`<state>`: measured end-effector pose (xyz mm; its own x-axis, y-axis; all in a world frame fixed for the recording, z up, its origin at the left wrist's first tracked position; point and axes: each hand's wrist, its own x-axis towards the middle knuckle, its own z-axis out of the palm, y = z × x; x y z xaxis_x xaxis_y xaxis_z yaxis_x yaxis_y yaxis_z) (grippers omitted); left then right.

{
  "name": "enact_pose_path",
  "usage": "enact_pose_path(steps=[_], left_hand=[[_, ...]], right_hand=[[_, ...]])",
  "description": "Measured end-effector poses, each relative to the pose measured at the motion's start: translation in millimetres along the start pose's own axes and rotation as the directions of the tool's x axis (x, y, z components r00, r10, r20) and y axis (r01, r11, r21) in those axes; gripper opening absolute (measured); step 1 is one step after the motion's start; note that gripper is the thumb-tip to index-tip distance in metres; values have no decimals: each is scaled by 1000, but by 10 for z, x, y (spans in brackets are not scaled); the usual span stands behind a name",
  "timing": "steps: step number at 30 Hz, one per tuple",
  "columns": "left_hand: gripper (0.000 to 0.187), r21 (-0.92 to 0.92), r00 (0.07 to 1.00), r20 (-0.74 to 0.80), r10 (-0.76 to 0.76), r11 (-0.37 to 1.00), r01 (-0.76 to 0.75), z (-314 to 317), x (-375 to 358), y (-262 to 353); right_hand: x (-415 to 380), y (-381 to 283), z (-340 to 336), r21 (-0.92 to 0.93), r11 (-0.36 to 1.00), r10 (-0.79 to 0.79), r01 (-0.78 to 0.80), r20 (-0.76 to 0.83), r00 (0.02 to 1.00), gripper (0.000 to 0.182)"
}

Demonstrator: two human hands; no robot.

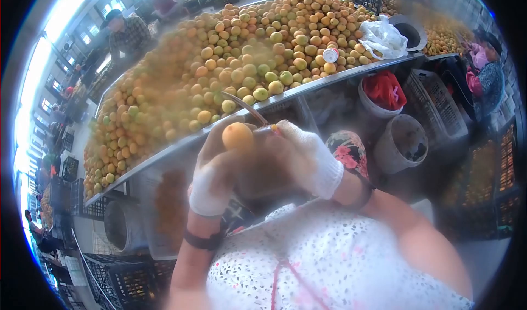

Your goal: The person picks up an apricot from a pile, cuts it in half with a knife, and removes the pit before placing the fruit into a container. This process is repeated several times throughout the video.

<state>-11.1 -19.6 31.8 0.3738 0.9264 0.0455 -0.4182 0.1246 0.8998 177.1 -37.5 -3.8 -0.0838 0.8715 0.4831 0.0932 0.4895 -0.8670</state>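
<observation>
My left hand, in a white glove, has its fingers wrapped round a yellow-orange apricot. A curved knife is gripped in my gloved right hand, its thin blade pointing up and left past the fruit. Both hands are close together in front of my chest, just short of the metal edge of a long table. Heaped on that table are many apricots, orange to greenish yellow. A blurry patch on the lens smears the area between my hands.
A white plastic bag and a small white-and-red container lie on the apricots. Under the table edge to the right stand a bucket with a red bag, another bucket and a crate. People work across and beside the table.
</observation>
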Motion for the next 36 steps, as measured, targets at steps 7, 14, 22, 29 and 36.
enact_pose_path(steps=[7,14,22,29,36], left_hand=[[60,-73,993,-37,116,990,-118,-49,65,-59],[51,-181,994,-110,26,982,-46,77,47,-83],[59,-100,970,-244,14,994,-39,132,79,-219],[56,-17,969,-239,61,998,-68,203,73,-270],[57,-125,973,-219,70,987,-99,358,89,-237]], right_hand=[[6,-103,-11,173,962,202,-213,75,976,17],[-16,186,122,361,926,93,-107,56,994,16],[5,-42,45,33,999,-40,38,56,998,16],[-14,-161,-8,-157,978,-135,140,41,990,19],[0,-118,47,-179,973,-143,146,29,989,21]])
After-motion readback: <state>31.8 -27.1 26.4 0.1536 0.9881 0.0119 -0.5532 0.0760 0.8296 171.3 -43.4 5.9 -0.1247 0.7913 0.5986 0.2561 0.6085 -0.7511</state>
